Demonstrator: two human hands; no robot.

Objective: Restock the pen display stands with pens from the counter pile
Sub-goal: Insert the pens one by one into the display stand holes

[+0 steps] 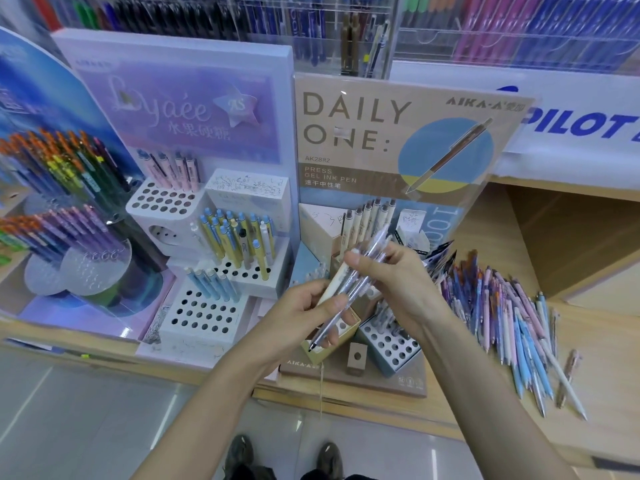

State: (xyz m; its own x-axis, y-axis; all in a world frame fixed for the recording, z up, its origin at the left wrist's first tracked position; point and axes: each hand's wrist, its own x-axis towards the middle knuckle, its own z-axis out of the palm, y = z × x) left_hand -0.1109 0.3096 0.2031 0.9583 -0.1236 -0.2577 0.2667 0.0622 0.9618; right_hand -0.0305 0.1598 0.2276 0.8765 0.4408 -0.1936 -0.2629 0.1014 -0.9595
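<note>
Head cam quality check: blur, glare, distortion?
Head view: motion blur on the pen bundle that left hand and right hand grip, and on the counter pile; back racks soft; Daily One sign sharp, faint sheen on its cover; wide-angle bowing at the counter edge; lighting even, shadows weak.

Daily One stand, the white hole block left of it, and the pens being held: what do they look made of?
Daily One stand: seemingly matte brown printed cardboard; a clear glossy sheet appears to front it, its edge showing at right. White hole block: smooth and matte; coated card or plastic, unclear. Pens: likely plastic, with translucent frosted barrels.
</note>
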